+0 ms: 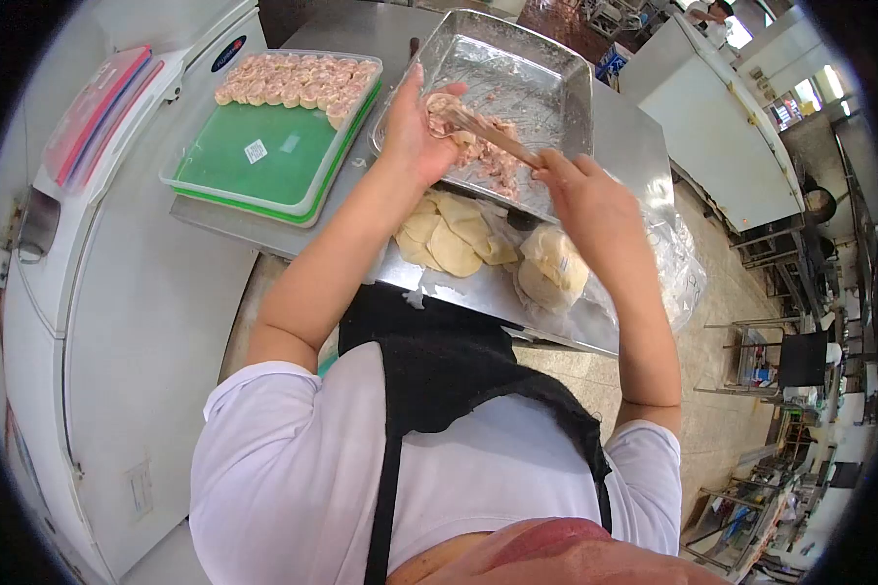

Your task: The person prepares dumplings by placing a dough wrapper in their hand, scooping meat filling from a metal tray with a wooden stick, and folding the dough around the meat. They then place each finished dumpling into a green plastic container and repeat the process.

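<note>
Over the left side of a metal pan, my left hand is curled around a dough wrapper with pinkish filling in it. My right hand grips the end of a flat wooden spatula, whose far tip touches that filling. Loose filling lies in the pan beneath the spatula. Nearer to me, round dough wrappers overlap on the metal table. A stack of wrappers in a plastic bag sits below my right hand.
At the left of the table, a green-bottomed tray holds rows of filled dumplings. A white freezer with coloured lids on it borders the table. Crumpled plastic lies right. A person is far back.
</note>
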The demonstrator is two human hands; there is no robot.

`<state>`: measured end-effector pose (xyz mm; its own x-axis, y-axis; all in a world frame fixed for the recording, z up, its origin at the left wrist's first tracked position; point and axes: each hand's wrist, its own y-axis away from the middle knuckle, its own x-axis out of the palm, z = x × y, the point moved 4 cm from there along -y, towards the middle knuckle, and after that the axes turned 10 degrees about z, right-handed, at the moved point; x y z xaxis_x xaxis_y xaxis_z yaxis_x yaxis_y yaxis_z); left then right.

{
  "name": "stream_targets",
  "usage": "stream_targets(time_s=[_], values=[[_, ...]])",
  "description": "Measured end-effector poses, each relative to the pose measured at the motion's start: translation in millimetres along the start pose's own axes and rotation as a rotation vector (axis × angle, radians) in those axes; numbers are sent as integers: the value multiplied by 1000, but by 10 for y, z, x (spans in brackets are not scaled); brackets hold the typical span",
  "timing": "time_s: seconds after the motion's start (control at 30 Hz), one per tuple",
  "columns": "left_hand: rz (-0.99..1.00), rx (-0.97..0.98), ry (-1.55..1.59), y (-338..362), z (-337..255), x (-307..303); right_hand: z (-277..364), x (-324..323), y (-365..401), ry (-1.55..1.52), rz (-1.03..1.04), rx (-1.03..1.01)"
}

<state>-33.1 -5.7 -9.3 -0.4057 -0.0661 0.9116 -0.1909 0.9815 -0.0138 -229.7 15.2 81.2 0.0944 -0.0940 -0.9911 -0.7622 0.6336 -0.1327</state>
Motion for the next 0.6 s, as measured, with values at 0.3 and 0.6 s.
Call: stream_targets(time_s=[0.3, 0.6], values=[[271, -62, 100, -7, -280, -41, -491, 272, -189, -819, 15, 81], [541, 47, -1183, 161, -375, 209, -560, 149, -112, -972, 294, 173]])
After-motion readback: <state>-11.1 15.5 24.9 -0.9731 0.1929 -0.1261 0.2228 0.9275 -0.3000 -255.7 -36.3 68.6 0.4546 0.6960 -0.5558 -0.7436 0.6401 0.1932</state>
